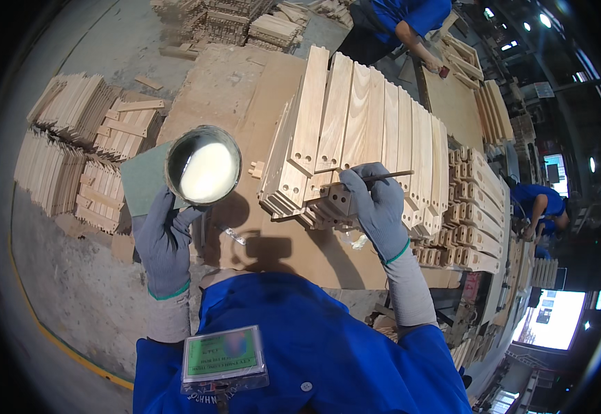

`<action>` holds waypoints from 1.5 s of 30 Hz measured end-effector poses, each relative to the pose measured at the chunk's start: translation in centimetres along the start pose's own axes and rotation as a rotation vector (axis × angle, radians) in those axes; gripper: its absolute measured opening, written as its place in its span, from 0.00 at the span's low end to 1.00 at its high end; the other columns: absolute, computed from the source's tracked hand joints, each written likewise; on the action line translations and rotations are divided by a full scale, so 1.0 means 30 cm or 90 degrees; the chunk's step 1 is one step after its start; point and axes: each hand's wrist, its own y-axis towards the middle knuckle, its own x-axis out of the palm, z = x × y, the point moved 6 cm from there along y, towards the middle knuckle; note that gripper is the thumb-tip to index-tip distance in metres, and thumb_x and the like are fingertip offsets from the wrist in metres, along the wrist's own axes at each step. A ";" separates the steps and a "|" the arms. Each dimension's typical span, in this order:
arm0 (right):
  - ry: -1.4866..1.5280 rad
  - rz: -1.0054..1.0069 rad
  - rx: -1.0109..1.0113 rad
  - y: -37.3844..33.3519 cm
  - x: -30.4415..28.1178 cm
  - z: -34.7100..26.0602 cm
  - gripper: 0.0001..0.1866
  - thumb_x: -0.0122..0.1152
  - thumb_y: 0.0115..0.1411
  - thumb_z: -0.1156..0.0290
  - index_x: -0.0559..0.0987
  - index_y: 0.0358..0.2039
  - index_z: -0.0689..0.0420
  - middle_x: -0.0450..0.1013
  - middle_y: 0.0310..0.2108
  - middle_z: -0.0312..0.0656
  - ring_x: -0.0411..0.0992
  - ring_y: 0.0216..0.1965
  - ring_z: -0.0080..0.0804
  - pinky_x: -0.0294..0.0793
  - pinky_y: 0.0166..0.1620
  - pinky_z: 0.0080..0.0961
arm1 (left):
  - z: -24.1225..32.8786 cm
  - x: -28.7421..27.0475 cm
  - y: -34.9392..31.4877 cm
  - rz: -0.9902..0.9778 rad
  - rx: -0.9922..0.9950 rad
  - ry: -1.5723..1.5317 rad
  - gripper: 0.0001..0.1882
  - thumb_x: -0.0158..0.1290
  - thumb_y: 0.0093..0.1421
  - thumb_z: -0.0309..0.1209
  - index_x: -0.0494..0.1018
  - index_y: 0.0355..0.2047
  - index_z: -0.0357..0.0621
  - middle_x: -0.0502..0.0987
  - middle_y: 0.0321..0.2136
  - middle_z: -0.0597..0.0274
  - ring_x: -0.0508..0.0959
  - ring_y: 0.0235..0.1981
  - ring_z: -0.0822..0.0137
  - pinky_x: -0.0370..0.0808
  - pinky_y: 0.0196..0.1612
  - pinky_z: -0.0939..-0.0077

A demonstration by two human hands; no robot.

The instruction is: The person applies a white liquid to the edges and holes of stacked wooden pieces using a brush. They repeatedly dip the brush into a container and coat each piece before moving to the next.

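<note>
My left hand [163,243], in a grey glove, is closed around a round pot [175,148] of creamy white liquid [211,172]. My right hand [379,210], gloved too, pinches a thin dark stick [395,175], perhaps a brush handle. It points left, across the near ends of pale wooden slats [355,114]. These slats lie stacked in layers, with paired round holes at their near ends. The stick's working tip is hard to make out against the wood. Just under my right fingers is a slat end with dark holes [340,199].
A brown board [245,90] lies under the stack. A grey-green sheet [137,181] shows behind the pot. More slat piles [66,162] stand on the floor at left. Shaped wooden pieces [476,207] are stacked at right. One co-worker's arm [417,47] reaches in at the top; others work far right.
</note>
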 end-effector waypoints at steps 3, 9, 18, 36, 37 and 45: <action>0.002 -0.041 0.012 0.014 0.026 -0.028 0.12 0.59 0.57 0.65 0.77 0.28 0.62 0.72 0.20 0.43 0.71 0.21 0.34 0.68 0.26 0.25 | 0.012 0.016 -0.005 -0.022 0.011 0.025 0.15 0.43 0.62 0.19 0.66 0.50 0.25 0.70 0.47 0.51 0.76 0.42 0.63 0.81 0.39 0.76; -0.030 -0.084 0.028 0.015 0.050 -0.034 0.11 0.55 0.59 0.66 0.77 0.27 0.61 0.74 0.24 0.44 0.72 0.24 0.38 0.69 0.29 0.28 | -0.041 0.032 -0.027 -0.102 -0.064 -0.069 0.16 0.40 0.64 0.20 0.64 0.52 0.26 0.67 0.51 0.50 0.75 0.45 0.62 0.80 0.41 0.73; 0.268 0.001 0.109 -0.014 -0.013 -0.063 0.05 0.59 0.56 0.76 0.75 0.29 0.66 0.75 0.28 0.42 0.73 0.26 0.25 0.71 0.31 0.19 | -0.055 0.142 -0.046 -0.037 -0.214 -0.127 0.14 0.46 0.62 0.25 0.70 0.47 0.32 0.76 0.39 0.53 0.79 0.36 0.66 0.81 0.35 0.73; 0.625 0.051 0.029 -0.176 -0.092 -0.174 0.03 0.56 0.52 0.83 0.72 0.28 0.64 0.74 0.31 0.53 0.76 0.30 0.37 0.79 0.36 0.33 | 0.134 0.172 -0.072 -0.168 0.092 0.159 0.12 0.44 0.61 0.20 0.70 0.45 0.30 0.76 0.39 0.54 0.78 0.35 0.69 0.75 0.35 0.81; 0.681 0.059 0.025 -0.181 -0.092 -0.174 0.03 0.56 0.52 0.83 0.72 0.28 0.64 0.74 0.31 0.53 0.76 0.30 0.37 0.79 0.36 0.34 | 0.136 0.172 -0.075 -0.171 0.137 0.178 0.12 0.44 0.62 0.19 0.70 0.45 0.29 0.75 0.39 0.54 0.77 0.35 0.69 0.75 0.34 0.81; 0.601 0.067 0.011 -0.212 -0.062 -0.152 0.05 0.56 0.52 0.82 0.70 0.29 0.63 0.74 0.30 0.53 0.75 0.31 0.37 0.78 0.38 0.33 | 0.117 0.172 -0.090 -0.161 0.174 0.163 0.11 0.44 0.62 0.18 0.70 0.44 0.26 0.74 0.38 0.54 0.74 0.31 0.73 0.73 0.31 0.83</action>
